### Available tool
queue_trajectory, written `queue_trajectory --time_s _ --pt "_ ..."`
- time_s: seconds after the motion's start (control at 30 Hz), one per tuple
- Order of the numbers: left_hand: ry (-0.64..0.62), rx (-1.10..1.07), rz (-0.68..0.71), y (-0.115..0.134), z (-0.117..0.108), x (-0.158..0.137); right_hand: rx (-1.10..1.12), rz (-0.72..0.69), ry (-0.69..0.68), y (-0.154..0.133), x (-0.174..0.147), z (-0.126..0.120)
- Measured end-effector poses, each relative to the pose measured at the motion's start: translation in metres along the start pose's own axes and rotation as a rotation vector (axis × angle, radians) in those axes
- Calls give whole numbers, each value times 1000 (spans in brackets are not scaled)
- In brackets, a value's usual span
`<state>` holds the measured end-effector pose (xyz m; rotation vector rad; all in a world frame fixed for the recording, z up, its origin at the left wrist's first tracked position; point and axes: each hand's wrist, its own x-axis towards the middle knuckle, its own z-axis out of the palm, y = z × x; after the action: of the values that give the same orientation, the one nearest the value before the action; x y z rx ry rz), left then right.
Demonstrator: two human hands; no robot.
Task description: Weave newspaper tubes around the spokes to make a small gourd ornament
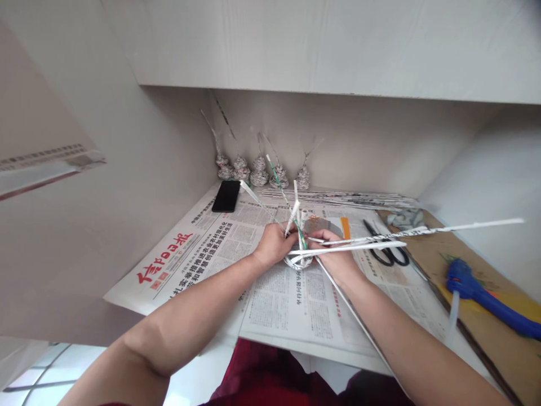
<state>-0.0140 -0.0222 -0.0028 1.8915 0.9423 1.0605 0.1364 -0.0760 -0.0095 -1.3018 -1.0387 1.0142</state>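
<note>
Between my hands is a small round woven piece (299, 263) of rolled newspaper, with white and green-marked paper sticks jutting from it in several directions. My left hand (274, 245) is closed on its left side, thumb and fingers near the bases of the upright sticks. On the other side, my right hand (332, 251) pinches at the sticks by the rim. Two long paper sticks (448, 228) reach out to the right above my right hand. Another runs down along my right forearm. My fingertips are partly hidden behind the sticks.
Newspaper (190, 248) covers the table. Several gourd-shaped woven pieces (259, 172) stand at the back wall, near a black phone (226, 196) and a bundle of paper sticks (338, 198). Black scissors (384, 254) and a blue glue gun (477, 290) lie on the right. A shelf panel overhangs.
</note>
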Motion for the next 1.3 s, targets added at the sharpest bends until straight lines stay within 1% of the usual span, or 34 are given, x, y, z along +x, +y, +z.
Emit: queue_trajectory --time_s 0.13,0.27,0.43,0.5,0.7,0.83,1.0,1.1,1.23,1.3 --pt "16 3 48 0 1 -2 -55 -23 31 -1 -1 0" --pt "-24 -20 51 0 1 -2 -132 -39 56 -8 -4 1" --pt "-59 -89 -12 -2 1 1 -327 -103 85 -11 -4 -2" --pt "-74 -123 -40 -3 -1 3 -360 -104 92 -10 -4 -3" --pt "-167 -193 -146 -3 -7 6 -329 -123 67 -10 -4 -3" --pt "-115 -191 -222 -4 -6 6 -328 -145 66 -8 -4 -3" --pt "-127 -223 -203 -5 -5 6 -309 -154 56 -6 -3 -3" --pt "-121 -200 -185 -3 -5 5 -338 -168 67 -8 -4 -2" --pt "-55 -98 -193 2 -4 3 -282 -98 27 -7 -5 -1" --pt "-49 -64 -185 3 -4 3 -241 -71 10 -5 -4 -2"
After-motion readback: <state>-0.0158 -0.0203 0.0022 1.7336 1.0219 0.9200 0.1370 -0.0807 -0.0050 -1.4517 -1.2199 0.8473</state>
